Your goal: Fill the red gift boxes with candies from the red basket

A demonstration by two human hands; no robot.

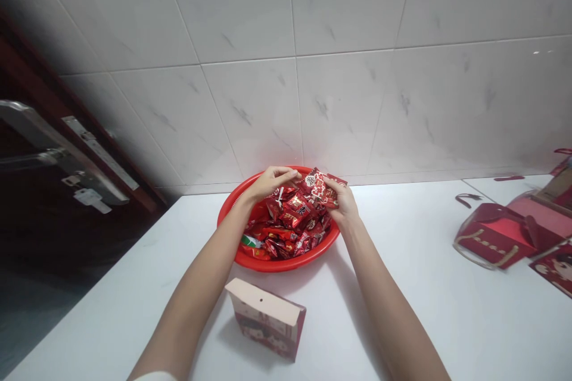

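A red oval basin [286, 265] stands on the white table against the tiled wall, filled with shiny red candy packets [297, 211]. My right hand [343, 202], over the basin's right side, grips some red candy packets [319, 184] with white and gold print. Over the back left of the basin is my left hand [272, 181], thumb and fingertips drawn together near the edge of those packets. What lies between its fingertips, if anything, cannot be made out. In front of the basin, between my forearms, a small cream and dark red carton [268, 318] stands upright, slightly turned.
To the right sit a dark red gift box [496, 235] with a cord handle and a printed red card [556, 268]. A dark ribbon loop [468, 199] lies behind them. At the left, a dark door [49, 190] with a metal lock is beside the table.
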